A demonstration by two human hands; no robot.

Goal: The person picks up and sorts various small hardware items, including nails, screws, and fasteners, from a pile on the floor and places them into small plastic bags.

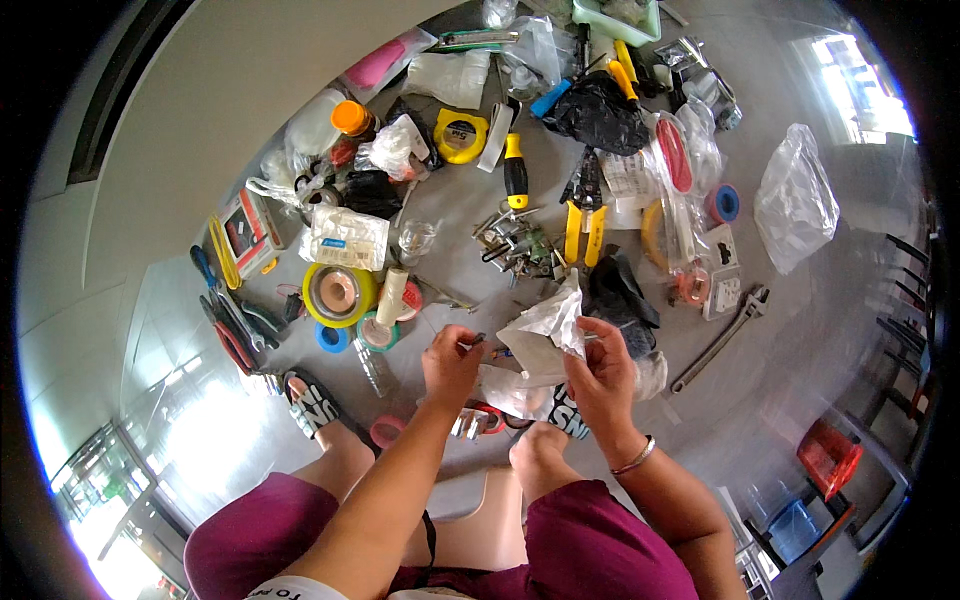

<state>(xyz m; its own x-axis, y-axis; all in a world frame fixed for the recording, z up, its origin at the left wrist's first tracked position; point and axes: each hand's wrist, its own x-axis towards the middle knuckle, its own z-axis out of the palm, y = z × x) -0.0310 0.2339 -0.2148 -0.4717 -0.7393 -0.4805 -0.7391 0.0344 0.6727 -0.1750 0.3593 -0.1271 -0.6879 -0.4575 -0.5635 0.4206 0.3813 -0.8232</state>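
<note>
My left hand (pixel 452 366) pinches a small dark piece (pixel 477 340) between thumb and fingertips; what it is, I cannot tell. In my right hand (pixel 606 375) is the edge of a crumpled whitish plastic bag (pixel 541 334), which hangs to the left of the fingers. Under it lies another clear plastic bag (pixel 514 391), close to my right foot. Just beyond the hands is a pile of mixed screws and small metal hardware (pixel 517 244). A dark cloth-like item (pixel 621 300) lies behind my right hand.
Around the pile lie yellow-handled pliers (pixel 585 232), a screwdriver (pixel 515 172), a tape measure (pixel 460 136) and tape rolls (pixel 339 295). An adjustable wrench (pixel 720 337) is at the right, pliers (pixel 229 337) at the left. A plastic bag (pixel 796 199) stands farther right.
</note>
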